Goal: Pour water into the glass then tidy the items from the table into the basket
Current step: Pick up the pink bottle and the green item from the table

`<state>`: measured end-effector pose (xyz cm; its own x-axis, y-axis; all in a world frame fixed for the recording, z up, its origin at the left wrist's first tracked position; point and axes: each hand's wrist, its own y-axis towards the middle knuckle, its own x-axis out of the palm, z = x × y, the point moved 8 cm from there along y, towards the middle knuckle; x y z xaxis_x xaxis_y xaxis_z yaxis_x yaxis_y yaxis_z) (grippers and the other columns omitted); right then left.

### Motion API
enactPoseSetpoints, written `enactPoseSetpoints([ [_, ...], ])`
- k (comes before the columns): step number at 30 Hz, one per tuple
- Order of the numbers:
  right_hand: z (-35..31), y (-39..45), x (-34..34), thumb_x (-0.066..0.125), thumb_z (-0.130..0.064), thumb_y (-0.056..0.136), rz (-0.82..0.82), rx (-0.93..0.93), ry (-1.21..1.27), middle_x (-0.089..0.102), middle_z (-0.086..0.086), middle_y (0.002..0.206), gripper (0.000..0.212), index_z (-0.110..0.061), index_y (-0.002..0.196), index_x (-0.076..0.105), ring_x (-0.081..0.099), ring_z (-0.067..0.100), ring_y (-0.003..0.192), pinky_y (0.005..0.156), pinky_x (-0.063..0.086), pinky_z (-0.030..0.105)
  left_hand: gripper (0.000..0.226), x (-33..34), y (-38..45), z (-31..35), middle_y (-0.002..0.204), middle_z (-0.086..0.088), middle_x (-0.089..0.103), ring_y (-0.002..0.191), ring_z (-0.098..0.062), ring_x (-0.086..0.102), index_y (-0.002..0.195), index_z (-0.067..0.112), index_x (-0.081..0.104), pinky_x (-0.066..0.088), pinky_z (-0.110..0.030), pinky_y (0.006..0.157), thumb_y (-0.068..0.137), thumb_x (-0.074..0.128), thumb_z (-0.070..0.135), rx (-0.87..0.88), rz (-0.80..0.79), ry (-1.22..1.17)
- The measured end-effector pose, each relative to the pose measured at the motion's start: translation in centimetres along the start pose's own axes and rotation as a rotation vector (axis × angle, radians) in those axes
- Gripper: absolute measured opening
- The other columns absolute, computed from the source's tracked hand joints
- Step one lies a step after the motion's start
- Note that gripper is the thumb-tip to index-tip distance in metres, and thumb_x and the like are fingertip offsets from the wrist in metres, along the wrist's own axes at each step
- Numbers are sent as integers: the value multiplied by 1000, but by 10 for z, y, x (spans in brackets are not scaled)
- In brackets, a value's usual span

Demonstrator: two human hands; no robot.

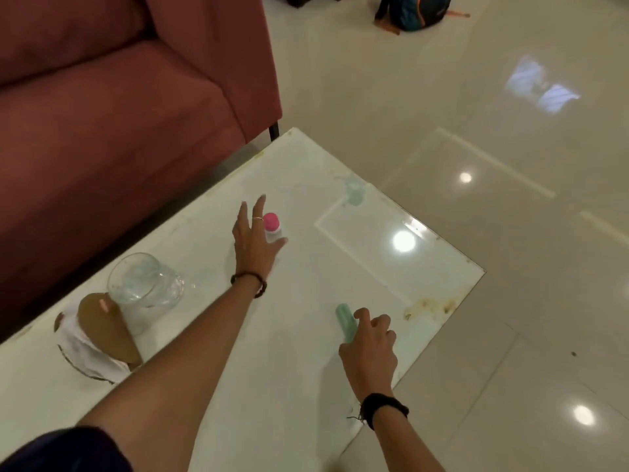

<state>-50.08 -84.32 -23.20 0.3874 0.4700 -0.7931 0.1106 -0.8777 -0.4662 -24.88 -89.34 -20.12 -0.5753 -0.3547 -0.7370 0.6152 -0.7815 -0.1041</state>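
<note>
Far left: brown-and-white object (98, 335) at the table's left edge, blurred, can't tell what it is. Could be the basket, not sure. Glass (144, 281) stands just right of it, touching or nearly so, clear, looks like water is in it. So I judge the pour done and the tidy phase on.

Risk 1: glass sits close to the left edge of the table (306, 301). My left forearm crosses just right of it. A sloppy pull-back would clip it and spill.

My left hand (255, 240) is stretched far across the table, palm down, fingers spread wide, thumb out to the right. It's at the pink-capped bottle (272, 228), which stands upright just right of my fingers, between index and thumb. Grip not closed; can't tell if I'm touching it yet.

Risk 2: bottle is small and upright, top glossy. Closing from the side with a flat hand could knock it over and roll it toward the far edge.

My right hand (369, 349) is nearer, at the right side, fingers curled down over the near end of the mint-green tube (345, 320), which lies flat. Looks like a partial pinch, not lifted.

Risk 3: tube lies near the right edge; a slip would send it to the floor.

Both arms extended, wrists low.
</note>
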Motion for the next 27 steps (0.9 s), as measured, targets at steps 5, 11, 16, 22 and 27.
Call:
enactPoseSetpoints([
  [5, 1, 16, -5, 54, -7, 83, 36, -21, 88, 41, 4, 108, 27, -11, 108, 46, 40, 17, 87, 53, 34, 21, 27, 21, 18, 7, 112, -13, 61, 106, -29, 56, 113, 11, 58, 40, -26, 83, 85, 58, 9, 35, -71, 73],
  [11, -16, 5, -15, 61, -16, 83, 51, -80, 339, 44, 4, 107, 28, -9, 109, 53, 51, 23, 90, 63, 39, 23, 38, 2, -44, -2, 94, -4, 63, 82, -18, 59, 110, 14, 52, 43, -15, 72, 77, 72, 14, -46, -28, -212],
  [16, -63, -52, -10, 63, -22, 81, 44, -155, 454, 58, 1, 86, 20, -18, 100, 60, 54, 12, 71, 55, 38, 20, 30, -75, -133, -30, 87, 11, 63, 82, -4, 62, 89, 26, 51, 51, -12, 72, 73, 76, 20, -67, 12, -297],
  [22, -159, -179, 56, 62, -40, 81, -59, -367, 412, 56, -10, 87, 18, -31, 96, 56, 58, 9, 69, 57, 40, 21, 35, -202, -245, -120, 89, 16, 60, 82, 3, 59, 86, 38, 48, 46, -1, 71, 72, 76, 20, -188, 214, -274],
  [27, -242, -323, 153, 59, -46, 81, -252, -539, 350, 57, -12, 90, 21, -33, 97, 54, 59, 6, 67, 60, 48, 25, 36, -322, -353, -232, 99, 7, 55, 83, -8, 58, 95, 27, 53, 50, -9, 69, 70, 78, 22, -322, 442, -221],
])
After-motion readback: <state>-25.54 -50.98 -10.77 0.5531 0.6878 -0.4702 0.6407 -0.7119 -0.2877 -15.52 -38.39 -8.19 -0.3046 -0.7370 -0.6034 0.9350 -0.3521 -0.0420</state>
